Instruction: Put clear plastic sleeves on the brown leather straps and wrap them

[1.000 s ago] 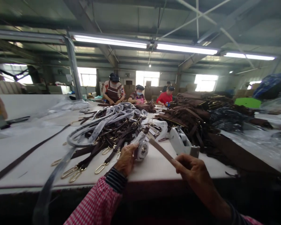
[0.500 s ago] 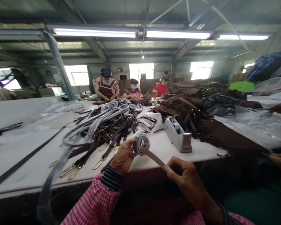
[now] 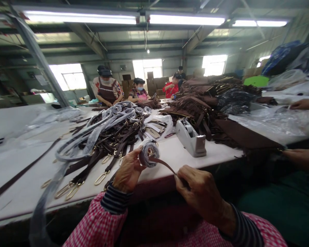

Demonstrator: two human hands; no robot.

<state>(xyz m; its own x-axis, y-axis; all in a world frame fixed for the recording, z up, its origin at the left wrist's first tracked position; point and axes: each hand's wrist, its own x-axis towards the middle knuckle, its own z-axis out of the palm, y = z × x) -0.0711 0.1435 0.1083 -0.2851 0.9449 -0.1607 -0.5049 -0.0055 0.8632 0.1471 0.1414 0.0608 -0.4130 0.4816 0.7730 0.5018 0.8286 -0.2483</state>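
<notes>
Held in my left hand is a rolled strap wrapped in clear plastic, its coil raised above the table's front edge. A brown free end of the strap runs out from the coil to my right hand, whose thumb and fingers pinch its tip. Behind the coil lies a heap of dark brown straps with gold oval rings, with several plastic-wrapped grey lengths across it. One such length hangs over the front edge at the left.
A grey tape dispenser stands right of the coil. Brown fabric pieces are piled behind it. A clear bag holds small flat pieces. Another person's hand is at the right edge. Several people work across the white table.
My view has tilted down and shifted right. The strap's free end is now bent and turned to show a darker brown side. My right hand has rolled over, knuckles up.
</notes>
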